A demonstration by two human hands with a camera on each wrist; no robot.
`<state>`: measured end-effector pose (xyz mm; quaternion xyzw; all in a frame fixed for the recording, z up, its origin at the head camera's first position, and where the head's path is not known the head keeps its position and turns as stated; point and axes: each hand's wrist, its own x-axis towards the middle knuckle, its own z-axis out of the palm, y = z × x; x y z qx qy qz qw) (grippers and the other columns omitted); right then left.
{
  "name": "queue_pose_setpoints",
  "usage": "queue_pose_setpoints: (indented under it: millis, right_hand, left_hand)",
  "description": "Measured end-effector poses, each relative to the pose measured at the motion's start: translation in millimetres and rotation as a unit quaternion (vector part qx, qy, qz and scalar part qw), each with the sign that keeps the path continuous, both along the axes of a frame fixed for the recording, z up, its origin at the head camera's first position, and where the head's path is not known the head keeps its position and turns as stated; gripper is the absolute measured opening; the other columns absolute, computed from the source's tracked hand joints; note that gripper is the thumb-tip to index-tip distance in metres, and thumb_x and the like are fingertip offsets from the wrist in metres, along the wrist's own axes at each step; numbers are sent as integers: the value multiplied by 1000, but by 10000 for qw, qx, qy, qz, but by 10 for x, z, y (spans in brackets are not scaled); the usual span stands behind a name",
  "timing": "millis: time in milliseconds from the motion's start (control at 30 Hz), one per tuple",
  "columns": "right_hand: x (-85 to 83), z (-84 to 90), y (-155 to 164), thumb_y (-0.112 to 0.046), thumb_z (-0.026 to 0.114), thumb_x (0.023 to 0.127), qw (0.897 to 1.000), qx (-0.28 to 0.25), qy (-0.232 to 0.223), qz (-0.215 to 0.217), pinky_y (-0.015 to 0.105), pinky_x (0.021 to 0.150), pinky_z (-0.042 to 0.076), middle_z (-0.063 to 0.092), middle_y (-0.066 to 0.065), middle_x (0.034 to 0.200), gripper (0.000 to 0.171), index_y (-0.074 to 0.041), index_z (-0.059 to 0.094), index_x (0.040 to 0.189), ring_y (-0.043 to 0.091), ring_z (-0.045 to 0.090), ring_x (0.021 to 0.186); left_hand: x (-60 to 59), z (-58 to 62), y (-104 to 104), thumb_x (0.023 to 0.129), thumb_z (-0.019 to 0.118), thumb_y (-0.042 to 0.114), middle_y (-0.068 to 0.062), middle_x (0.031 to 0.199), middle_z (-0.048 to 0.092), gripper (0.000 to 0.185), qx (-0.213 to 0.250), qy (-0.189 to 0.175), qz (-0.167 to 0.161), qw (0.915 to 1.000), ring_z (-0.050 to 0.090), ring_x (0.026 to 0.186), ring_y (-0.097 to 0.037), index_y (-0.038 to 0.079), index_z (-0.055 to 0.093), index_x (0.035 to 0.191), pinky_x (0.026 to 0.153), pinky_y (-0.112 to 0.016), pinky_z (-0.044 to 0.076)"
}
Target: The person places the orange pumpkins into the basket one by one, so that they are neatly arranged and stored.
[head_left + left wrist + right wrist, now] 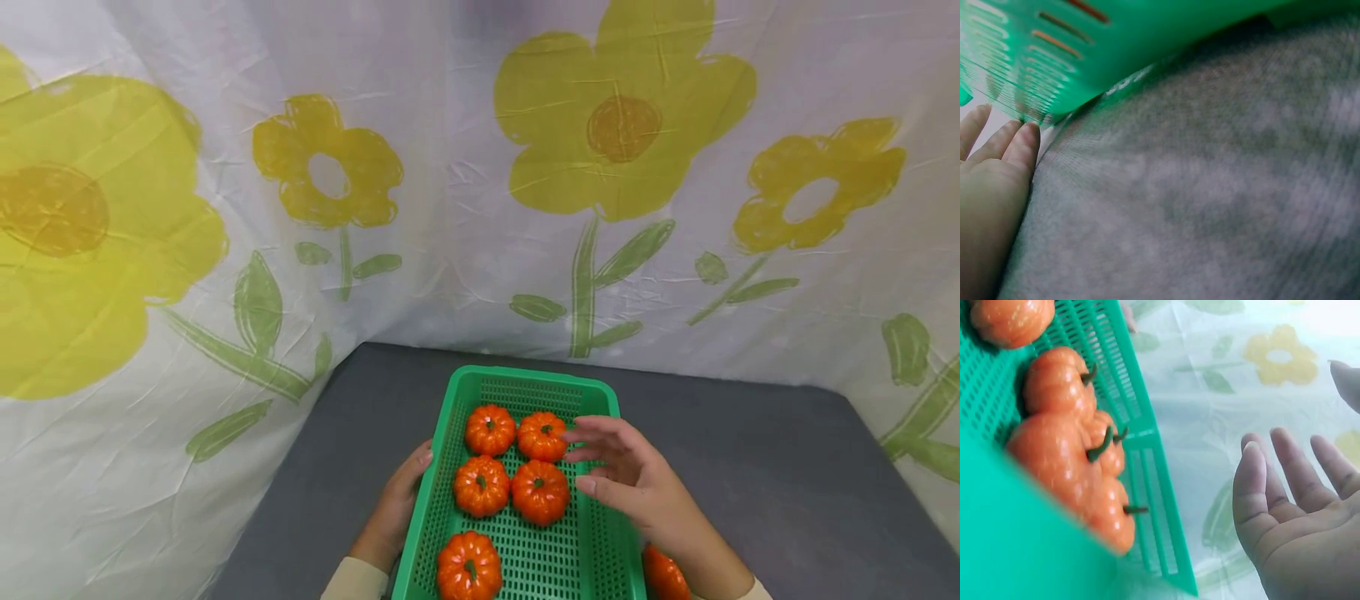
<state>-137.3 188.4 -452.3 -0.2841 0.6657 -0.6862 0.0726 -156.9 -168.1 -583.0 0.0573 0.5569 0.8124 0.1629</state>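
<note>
Pumpkins [510, 467] sit in our green basket [600, 550] near the front edge of the desk [787, 483], five inside, one more outside by its right wall. Our left hand [397, 508] rests flat against the left wall; our right hand [637, 483] hovers open, holding nothing. A careless brush could, we judge, roll the pumpkins or shove the light basket sideways.

A basket [528, 379] sat on the table [750, 467], in front of the cloth wall [465, 208]. Five pumpkins [540, 492] lay in it: two at the back, two in the middle, one [469, 567] at the front left. Another pumpkin [663, 573] lay on the table, just right of the basket. The left hand [393, 508] touched the basket's left side. The right hand [637, 483] was over its right side.
</note>
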Motion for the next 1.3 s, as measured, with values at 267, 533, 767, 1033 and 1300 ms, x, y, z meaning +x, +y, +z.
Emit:
queue_pose_setpoints:
  millis: [267, 533, 767, 1033, 1300]
  right_hand:
    - [49, -43, 251, 9, 64, 106, 9973, 462, 19, -565, 36, 95, 57, 61, 22, 145, 54, -3, 49, 157, 33, 65, 124]
    - [125, -155, 474, 4, 64, 108, 9917, 769, -320, -981, 36, 97, 57, 60, 17, 150, 54, -5, 48, 158, 25, 64, 127]
    - [188, -240, 644, -1, 68, 108, 9844, 988, -675, -1289, 37, 96, 58, 57, 19, 152, 55, -7, 48, 158, 23, 63, 128]
    - [301, -395, 858, -6, 68, 109, 9712, 1262, -1200, -1626, 37, 94, 60, 63, 6, 146, 49, -2, 51, 155, 19, 64, 126]
    - [355, -617, 1083, -8, 67, 110, 9546, 1464, -1634, -2013, 35, 90, 60, 65, 2, 142, 53, 2, 46, 157, 18, 66, 121]
  left_hand:
    - [12, 4, 10, 118, 34, 48, -27, 166, 34, 71, -178, -25, 118, 9998, 56, 136, -29, 5, 21, 172, 107, -46, 51]
    - [5, -14, 1, 118, 33, 46, -27, 166, 35, 68, -81, 38, 37, 10000, 54, 138, -31, 7, 23, 172, 108, -47, 50]
    - [7, -6, -4, 119, 31, 46, -27, 167, 32, 67, -71, 85, 0, 9999, 53, 140, -31, 7, 22, 172, 109, -47, 49]
    - [7, -8, 8, 118, 33, 45, -27, 166, 34, 67, -2, 68, 26, 10000, 53, 139, -31, 6, 23, 172, 109, -48, 50]
    - [1, -12, 3, 118, 32, 44, -27, 166, 33, 67, 15, 119, 3, 9999, 52, 140, -31, 5, 23, 171, 109, -47, 49]
